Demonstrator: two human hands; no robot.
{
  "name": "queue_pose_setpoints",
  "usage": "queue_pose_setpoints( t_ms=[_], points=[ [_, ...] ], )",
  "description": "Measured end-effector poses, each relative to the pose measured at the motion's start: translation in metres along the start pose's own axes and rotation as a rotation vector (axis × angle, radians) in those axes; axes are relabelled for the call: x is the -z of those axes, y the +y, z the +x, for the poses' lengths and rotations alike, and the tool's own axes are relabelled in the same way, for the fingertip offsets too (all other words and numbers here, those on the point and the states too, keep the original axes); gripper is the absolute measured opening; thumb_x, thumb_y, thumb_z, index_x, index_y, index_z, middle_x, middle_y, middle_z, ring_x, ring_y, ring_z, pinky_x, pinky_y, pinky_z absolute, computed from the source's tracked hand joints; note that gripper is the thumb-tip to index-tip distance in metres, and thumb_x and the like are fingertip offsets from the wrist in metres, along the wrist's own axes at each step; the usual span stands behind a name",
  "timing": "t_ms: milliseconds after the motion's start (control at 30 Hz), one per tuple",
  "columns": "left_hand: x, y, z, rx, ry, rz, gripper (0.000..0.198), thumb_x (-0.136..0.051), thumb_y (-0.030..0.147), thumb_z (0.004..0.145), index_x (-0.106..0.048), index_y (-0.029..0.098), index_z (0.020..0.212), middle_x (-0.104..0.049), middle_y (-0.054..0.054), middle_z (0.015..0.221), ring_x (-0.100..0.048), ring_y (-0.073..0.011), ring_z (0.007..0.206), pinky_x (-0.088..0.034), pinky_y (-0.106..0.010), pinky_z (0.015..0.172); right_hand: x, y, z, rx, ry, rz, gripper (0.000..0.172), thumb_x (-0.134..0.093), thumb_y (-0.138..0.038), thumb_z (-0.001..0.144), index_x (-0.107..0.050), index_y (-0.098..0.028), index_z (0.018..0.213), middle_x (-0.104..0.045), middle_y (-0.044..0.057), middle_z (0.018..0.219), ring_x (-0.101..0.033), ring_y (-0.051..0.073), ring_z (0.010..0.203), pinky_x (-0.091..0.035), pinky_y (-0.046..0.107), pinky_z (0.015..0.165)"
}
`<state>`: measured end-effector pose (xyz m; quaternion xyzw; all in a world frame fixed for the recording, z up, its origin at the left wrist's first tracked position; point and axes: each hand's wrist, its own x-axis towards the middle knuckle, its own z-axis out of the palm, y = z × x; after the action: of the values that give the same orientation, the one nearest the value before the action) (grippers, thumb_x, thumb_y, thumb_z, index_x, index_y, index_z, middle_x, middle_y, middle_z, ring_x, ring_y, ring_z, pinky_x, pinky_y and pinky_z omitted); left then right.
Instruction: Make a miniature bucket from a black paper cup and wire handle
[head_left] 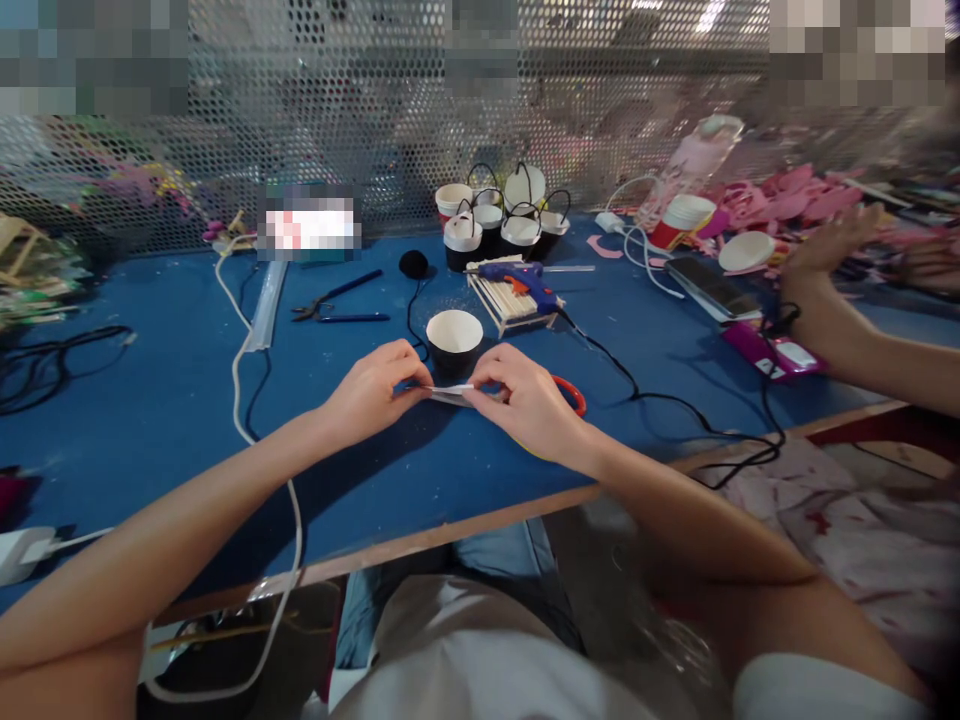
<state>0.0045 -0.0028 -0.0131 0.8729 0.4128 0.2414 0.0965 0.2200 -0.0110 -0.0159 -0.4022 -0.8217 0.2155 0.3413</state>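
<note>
Near the front of the desk (360,505), the left hand (381,392) and right hand (534,405) pinch opposite ends of a white strip (453,389), thumbs against fingertips, apparently so that it lies taut between them. A red loop (573,393), seemingly a tool handle, pokes out beside the right hand, the rest hidden. Just beyond the strip stands an upright cup (454,335), white inside and dark outside, probably set there for easy reach. Farther back, a blue glue gun (517,274) rests across a rack of pale sticks (501,308), likely to raise its body off the surface. Pliers (330,305) lie to the left with handles spread. At the back, cups with thin dark handles (489,216) stand clustered, seemingly gathered out of the hands' way.
</note>
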Motion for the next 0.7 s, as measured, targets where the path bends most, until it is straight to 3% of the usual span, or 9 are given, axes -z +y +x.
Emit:
queue_pose_setpoints(
  t_ms=[167, 267, 433, 600, 700],
  points=[
    [-0.005, -0.009, 0.002, 0.072, 0.024, -0.089, 0.010, -0.051, 0.023, 0.083, -0.057, 0.015, 0.080, -0.060, 0.000, 0.073, -0.055, -0.0095, 0.065, -0.042, -0.020, 0.062, 0.001, 0.007, 0.003, 0.089, 0.108, -0.154, 0.008, -0.057, -0.020, 0.079, -0.060, -0.017, 0.072, -0.052, 0.011, 0.110, -0.049, 0.022, 0.105, -0.042, 0.038, 0.089],
    [-0.004, -0.015, 0.003, 0.103, 0.069, -0.123, 0.016, -0.052, 0.030, 0.084, -0.056, 0.016, 0.089, -0.061, 0.001, 0.073, -0.056, -0.0086, 0.062, -0.042, -0.018, 0.058, 0.003, 0.011, 0.006, 0.124, 0.119, -0.213, 0.010, -0.057, -0.019, 0.079, -0.059, -0.017, 0.069, -0.048, 0.011, 0.124, -0.049, 0.022, 0.106, -0.041, 0.040, 0.091],
    [-0.001, -0.025, 0.013, 0.056, 0.022, -0.059, 0.039, -0.052, 0.031, 0.085, -0.047, 0.017, 0.121, -0.065, 0.000, 0.077, -0.059, -0.0091, 0.063, -0.045, -0.019, 0.061, 0.005, 0.020, 0.014, 0.216, 0.075, -0.241, 0.011, -0.054, -0.015, 0.080, -0.058, -0.017, 0.069, -0.055, 0.011, 0.120, -0.053, 0.021, 0.107, -0.041, 0.040, 0.093],
    [-0.007, -0.033, 0.023, -0.035, 0.014, -0.024, 0.034, -0.050, 0.030, 0.086, -0.054, 0.017, 0.116, -0.068, -0.007, 0.099, -0.064, -0.0132, 0.079, -0.048, -0.024, 0.073, 0.004, 0.029, 0.021, 0.237, 0.044, -0.221, 0.011, -0.052, -0.014, 0.080, -0.057, -0.017, 0.071, -0.060, 0.010, 0.113, -0.056, 0.021, 0.104, -0.044, 0.039, 0.090],
    [-0.010, -0.036, 0.025, -0.061, 0.034, -0.019, 0.027, -0.050, 0.029, 0.086, -0.058, 0.016, 0.108, -0.068, -0.006, 0.099, -0.064, -0.0144, 0.084, -0.049, -0.024, 0.077, 0.004, 0.032, 0.023, 0.241, 0.030, -0.202, 0.010, -0.051, -0.014, 0.081, -0.056, -0.017, 0.072, -0.061, 0.010, 0.110, -0.056, 0.021, 0.102, -0.045, 0.037, 0.088]
  ],
)
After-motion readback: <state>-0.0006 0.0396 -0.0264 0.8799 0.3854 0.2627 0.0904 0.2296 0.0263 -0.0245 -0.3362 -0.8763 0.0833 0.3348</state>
